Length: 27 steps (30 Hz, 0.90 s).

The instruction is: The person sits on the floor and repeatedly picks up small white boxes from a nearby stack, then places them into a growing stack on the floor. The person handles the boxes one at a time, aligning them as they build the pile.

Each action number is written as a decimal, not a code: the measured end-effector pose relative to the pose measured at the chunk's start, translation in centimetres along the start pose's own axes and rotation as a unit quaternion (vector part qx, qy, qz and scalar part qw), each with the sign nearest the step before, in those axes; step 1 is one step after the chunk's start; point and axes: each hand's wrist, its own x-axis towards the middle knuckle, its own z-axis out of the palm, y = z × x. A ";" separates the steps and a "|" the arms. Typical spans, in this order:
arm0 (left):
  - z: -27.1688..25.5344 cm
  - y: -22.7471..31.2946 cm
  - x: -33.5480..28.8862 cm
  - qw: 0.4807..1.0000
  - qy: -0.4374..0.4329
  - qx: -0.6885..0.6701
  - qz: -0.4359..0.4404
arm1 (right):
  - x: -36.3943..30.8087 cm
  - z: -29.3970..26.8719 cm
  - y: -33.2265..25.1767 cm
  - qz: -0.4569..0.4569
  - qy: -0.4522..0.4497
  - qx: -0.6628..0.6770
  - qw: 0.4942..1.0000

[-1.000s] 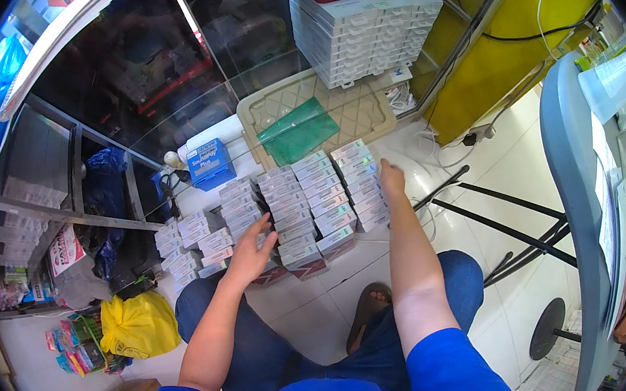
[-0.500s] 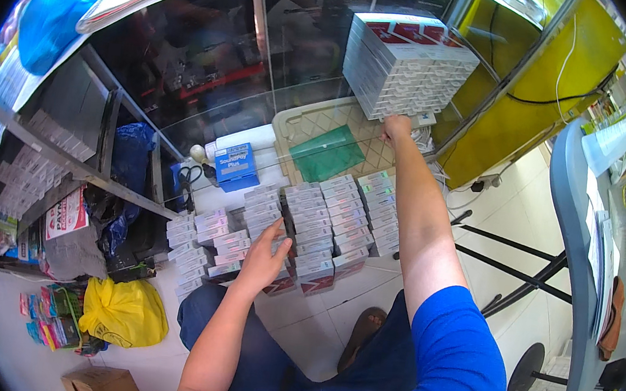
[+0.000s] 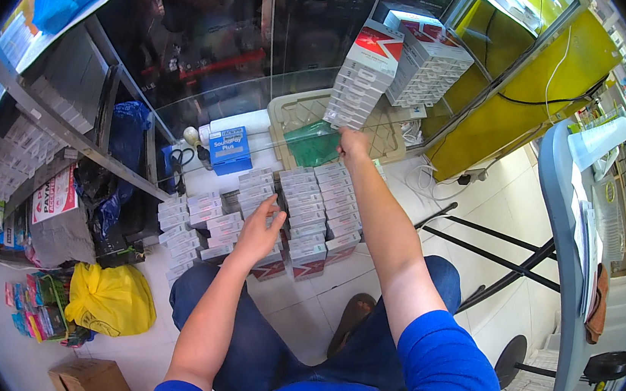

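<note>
My right hand is closed around the bottom of a tall, tilted column of white boxes with a red-and-white top face. More of the same boxes stand stacked just to its right and behind. Several rows of white boxes are piled on the floor in front of me. My left hand lies over these rows with its fingers apart, holding nothing; whether it touches the boxes I cannot tell. Beneath the held column is a beige lattice-patterned tray with a green sheet on it.
A blue box and scissors lie left of the tray. Glass panels stand behind. On the left are a metal-framed shelf and a yellow bag. Black table legs and a white cable are at the right.
My right hand has drawn one column of boxes away from the big stack, toward the left. The left hand stays over the floor rows. The whole view has shifted slightly.
</note>
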 end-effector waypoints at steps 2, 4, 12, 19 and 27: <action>0.3 -0.3 0.4 1.000 -0.002 -0.007 -0.003 | -2.0 -0.1 0.7 0.014 -0.033 0.005 0.999; 0.6 -0.6 0.9 1.000 -0.008 -0.017 -0.012 | -4.1 -1.1 0.0 -0.006 -0.093 -0.069 0.993; 3.9 -1.9 6.1 0.990 -0.045 -0.126 -0.041 | -10.3 -7.0 -18.7 -0.409 -0.124 -0.268 0.864; 10.1 4.5 16.3 0.856 -0.073 -0.494 -0.136 | -6.4 -3.6 -22.0 -0.497 -0.064 -0.462 0.732; 13.6 6.0 23.1 0.788 0.036 -0.572 -0.225 | -5.1 -3.7 -21.0 -0.511 -0.054 -0.448 0.731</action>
